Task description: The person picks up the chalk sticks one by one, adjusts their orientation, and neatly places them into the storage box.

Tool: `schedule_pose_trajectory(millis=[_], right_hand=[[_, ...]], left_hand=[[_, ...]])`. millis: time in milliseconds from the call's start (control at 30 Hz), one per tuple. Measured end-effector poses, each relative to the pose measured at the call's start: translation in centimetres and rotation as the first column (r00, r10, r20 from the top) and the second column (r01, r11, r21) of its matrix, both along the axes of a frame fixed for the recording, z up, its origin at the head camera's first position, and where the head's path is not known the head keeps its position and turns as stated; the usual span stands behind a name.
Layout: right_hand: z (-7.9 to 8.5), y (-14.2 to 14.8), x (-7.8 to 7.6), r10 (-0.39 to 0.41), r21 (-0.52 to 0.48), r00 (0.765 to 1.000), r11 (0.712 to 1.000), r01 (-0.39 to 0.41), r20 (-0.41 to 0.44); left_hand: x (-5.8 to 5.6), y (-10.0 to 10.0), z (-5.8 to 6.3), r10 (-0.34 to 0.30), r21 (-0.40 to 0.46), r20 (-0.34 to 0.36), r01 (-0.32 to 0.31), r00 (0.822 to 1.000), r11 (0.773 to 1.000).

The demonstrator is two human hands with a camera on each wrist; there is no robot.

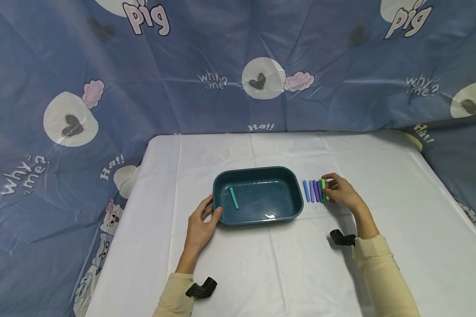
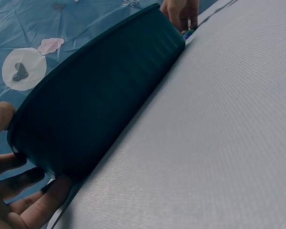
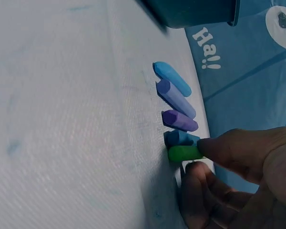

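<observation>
Right hand: thumb and fingers together in a pinch on the green stick; a hold near one end could let it swivel or slip.
Green stick: in the right hand's fingertips, down at the counter.
Dark blue stick: just left of the right hand, hard by the green one; whether they touch is unclear. A sideways drag could knock it askew.
Row: purple, lilac and light blue sticks, further left of that hand; a low sweep leftward could scatter or roll them.
Left hand: clamped on the tray's near end, thumb at the rim; too strong a pull could tip or shift it.
Tray: between the hands.
Teal stick: inside, right of the left hand; tilting could send it sliding.
</observation>
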State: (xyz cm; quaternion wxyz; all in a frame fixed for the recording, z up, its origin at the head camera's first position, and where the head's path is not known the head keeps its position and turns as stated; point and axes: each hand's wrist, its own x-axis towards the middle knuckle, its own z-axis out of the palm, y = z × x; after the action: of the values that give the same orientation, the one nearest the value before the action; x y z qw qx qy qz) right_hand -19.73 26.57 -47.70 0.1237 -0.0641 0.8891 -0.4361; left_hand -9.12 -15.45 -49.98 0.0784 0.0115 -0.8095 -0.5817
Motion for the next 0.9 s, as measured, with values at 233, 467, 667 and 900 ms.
schedule_pose_trajectory(millis=[233, 467, 667, 900], right_hand=[[0.0, -0.4, 0.2, -0.031, -0.078, 1.000, 0.997, 0.031, 0.002], [-0.4, -0.5, 0.2, -0.071, -0.101, 0.998, 0.992, 0.071, 0.004], [-0.3, -0.5, 0.2, -0.091, -0.123, 0.996, 0.988, 0.091, 0.006], [0.0, -0.8, 0.4, -0.101, -0.173, 0.995, 0.980, 0.096, -0.022]], left_hand=[[0.1, -0.2, -0.3, -0.008, 0.015, -0.018, 0.008, 1.000, 1.000], [0.2, -0.2, -0.3, -0.001, 0.003, -0.009, 0.001, 1.000, 1.000], [0.2, -0.2, -0.1, -0.002, 0.005, -0.014, 0.002, 1.000, 1.000], [0.7, 0.2, 2.0, -0.012, -0.005, 0.007, 0.012, 1.000, 1.000]])
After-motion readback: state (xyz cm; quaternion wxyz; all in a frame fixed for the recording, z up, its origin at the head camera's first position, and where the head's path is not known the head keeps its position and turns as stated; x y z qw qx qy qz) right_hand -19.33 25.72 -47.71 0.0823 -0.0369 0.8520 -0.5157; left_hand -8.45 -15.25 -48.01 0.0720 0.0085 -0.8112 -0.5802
